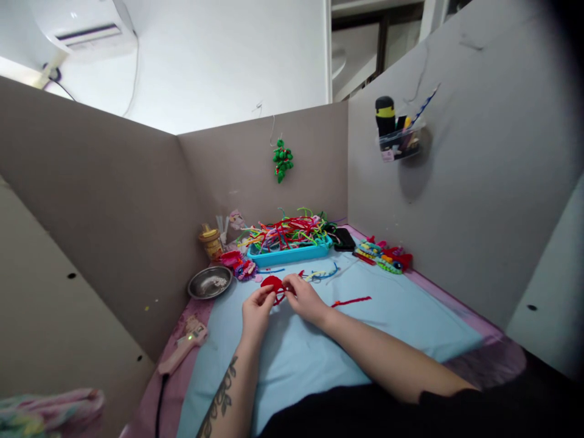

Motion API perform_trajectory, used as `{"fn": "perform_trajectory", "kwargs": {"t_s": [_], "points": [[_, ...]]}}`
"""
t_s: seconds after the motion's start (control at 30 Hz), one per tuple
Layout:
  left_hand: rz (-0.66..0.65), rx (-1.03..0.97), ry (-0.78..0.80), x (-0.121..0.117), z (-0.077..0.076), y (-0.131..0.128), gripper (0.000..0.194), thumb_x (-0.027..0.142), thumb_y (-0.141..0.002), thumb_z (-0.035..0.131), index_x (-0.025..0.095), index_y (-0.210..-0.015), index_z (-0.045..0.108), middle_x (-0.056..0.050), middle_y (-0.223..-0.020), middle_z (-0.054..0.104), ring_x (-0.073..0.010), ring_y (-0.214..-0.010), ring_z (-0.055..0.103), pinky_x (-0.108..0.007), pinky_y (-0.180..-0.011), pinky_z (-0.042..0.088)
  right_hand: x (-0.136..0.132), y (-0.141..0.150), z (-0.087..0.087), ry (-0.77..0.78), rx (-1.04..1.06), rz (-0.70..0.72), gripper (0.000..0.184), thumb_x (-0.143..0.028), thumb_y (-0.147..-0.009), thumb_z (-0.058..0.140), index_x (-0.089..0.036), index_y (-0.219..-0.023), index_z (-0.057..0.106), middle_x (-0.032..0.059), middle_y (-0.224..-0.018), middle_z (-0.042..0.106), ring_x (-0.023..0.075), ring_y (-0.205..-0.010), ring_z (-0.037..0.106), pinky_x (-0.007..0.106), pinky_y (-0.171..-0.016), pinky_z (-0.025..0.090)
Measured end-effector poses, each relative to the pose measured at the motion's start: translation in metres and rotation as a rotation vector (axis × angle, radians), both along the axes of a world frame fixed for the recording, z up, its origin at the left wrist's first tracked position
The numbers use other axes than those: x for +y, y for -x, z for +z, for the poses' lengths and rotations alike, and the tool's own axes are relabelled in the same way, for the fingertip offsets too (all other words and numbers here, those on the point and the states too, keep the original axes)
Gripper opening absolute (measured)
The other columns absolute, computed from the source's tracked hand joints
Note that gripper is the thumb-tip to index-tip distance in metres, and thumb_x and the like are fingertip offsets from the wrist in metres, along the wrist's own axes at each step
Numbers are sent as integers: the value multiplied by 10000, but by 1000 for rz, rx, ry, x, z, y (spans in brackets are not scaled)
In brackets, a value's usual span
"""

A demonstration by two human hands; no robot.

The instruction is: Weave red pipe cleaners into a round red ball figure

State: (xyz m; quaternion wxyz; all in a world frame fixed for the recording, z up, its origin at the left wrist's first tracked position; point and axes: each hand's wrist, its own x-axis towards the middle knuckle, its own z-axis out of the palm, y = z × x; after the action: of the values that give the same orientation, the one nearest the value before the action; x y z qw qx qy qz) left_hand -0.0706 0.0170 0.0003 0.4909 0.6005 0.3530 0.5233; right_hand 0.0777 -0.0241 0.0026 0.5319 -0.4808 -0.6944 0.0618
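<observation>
Between my two hands, above the light blue cloth, is a red pipe cleaner piece point(272, 281) with a rounded solid part and thin open strands below it. My left hand point(258, 307) pinches its lower left side between thumb and fingers. On the other side my right hand point(305, 297) closes on the thin red strands at the right edge. The fingertips hide part of the piece. A loose red pipe cleaner point(352, 301) lies on the cloth to the right of my right hand. Just beyond the hands are blue and yellow pipe cleaners point(322, 275).
A blue tray point(292, 253) heaped with coloured pipe cleaners stands at the back. Left are a metal bowl point(210, 283) and a pink glue gun point(183, 351) with a lit green light. Colourful finished pieces point(385, 254) and a black phone-like object point(343, 239) lie right. Grey partitions enclose the table.
</observation>
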Motion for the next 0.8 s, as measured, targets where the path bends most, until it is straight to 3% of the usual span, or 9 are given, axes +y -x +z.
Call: {"fn": "perform_trajectory", "kwargs": {"t_s": [0.43, 0.67, 0.8], "points": [[-31, 35, 37, -5, 7, 0, 270, 275, -616, 707, 133, -846, 718, -85, -783, 727, -199, -691, 653, -296, -642, 491, 4, -7, -1, 65, 167, 16, 152, -111, -763, 510, -209, -869, 556, 34, -824, 609, 188, -807, 545, 336, -777, 414], [-92, -9, 72, -5, 8, -1, 302, 311, -592, 737, 129, -829, 692, -73, -776, 710, -171, -681, 623, -258, -609, 463, 15, -10, -7, 223, 439, 135, 176, -211, -741, 547, -199, -906, 488, -21, -699, 593, 140, -654, 577, 262, -616, 438], [-134, -24, 128, -4, 7, 0, 403, 352, -617, 734, 118, -937, 665, -16, -608, 638, -97, -484, 517, -203, -454, 365, 19, -11, -9, 305, 560, 227, 242, -263, -716, 590, -198, -905, 454, -56, -596, 570, 114, -530, 537, 232, -535, 404]]}}
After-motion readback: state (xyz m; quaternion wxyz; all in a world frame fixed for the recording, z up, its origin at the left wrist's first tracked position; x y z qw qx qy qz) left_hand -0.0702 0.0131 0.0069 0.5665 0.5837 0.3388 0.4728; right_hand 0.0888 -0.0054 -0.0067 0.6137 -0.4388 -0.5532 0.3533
